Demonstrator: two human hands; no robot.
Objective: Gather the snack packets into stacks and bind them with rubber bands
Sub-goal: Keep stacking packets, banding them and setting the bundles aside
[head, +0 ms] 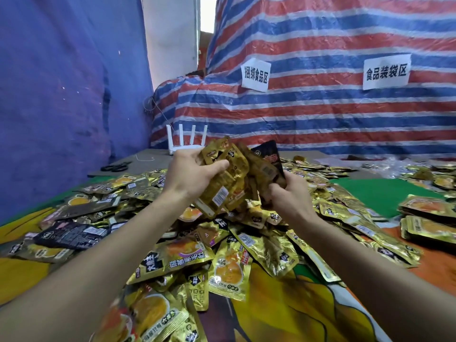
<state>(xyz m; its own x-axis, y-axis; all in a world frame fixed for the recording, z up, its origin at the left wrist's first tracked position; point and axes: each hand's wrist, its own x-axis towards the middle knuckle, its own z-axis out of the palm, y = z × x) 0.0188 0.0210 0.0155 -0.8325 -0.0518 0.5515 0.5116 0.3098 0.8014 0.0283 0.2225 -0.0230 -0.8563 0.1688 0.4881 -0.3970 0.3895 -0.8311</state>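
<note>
The striped tarpaulin (320,107), in red, blue and white, covers the whole rear and right of the area. A blue sheet (61,95) hangs down the left side. In front of both stands the worktop (385,193), spread with a printed cloth of green, orange and yellow. Most of its surface carries the loose packets (234,255), gold foil snack sachets that lie overlapping in one broad heap from the near edge to the far edge. A black packet (71,234) lies flat among them at the left. At the right edge, two squared stacks (427,208) of gold packets lie side by side; whether a band is round them cannot be told. Two paper signs (255,75) with printed characters are fixed to the tarpaulin. A white router (186,141) with four upright aerials stands at the far end of the worktop, with black scissors (117,166) well to its left. Above the middle of the heap, clear of it, is the held bunch (229,178), an uneven fan of gold packets with one dark packet at the back. The left hand (195,174) grips its left side, thumb across the front and fingers behind. The right hand (288,196) grips its lower right edge, fingers curled round the packets.
</note>
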